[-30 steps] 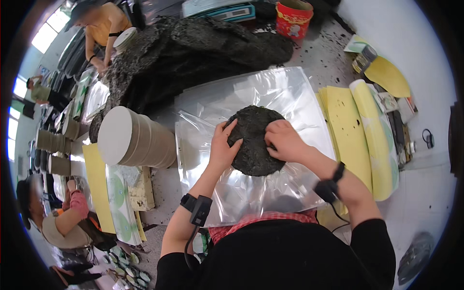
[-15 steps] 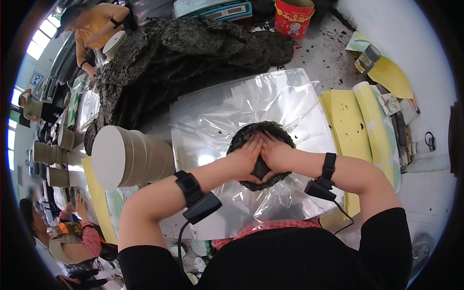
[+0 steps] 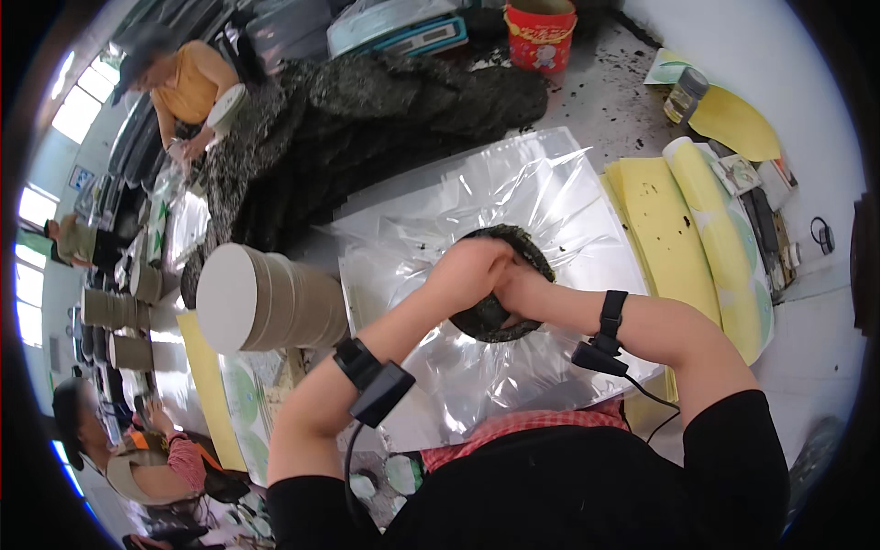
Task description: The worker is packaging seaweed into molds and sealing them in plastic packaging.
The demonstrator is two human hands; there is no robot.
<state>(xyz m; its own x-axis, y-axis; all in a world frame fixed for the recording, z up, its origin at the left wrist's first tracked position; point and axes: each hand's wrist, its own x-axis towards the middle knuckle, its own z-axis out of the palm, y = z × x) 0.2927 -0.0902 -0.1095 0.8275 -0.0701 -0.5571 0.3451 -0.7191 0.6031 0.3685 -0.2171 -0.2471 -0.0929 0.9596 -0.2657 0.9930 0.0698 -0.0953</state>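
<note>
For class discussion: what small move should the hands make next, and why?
Probably lift both palms: the left hand and right hand cover the dark round cake on the clear plastic sheet, hiding its shape.

table: big grey worktop [image 3: 605, 110], speckled with dark crumbs, takes up most of the view
windows: bright panes [image 3: 69, 115] way off past the table's far-left end
light: daylight from those windows, pretty washed out there
wall: pale white surface [image 3: 733, 37] along the table's right edge
shelving: dark racks [image 3: 137, 156] between windows and table
people: three others along the table's left side
</note>
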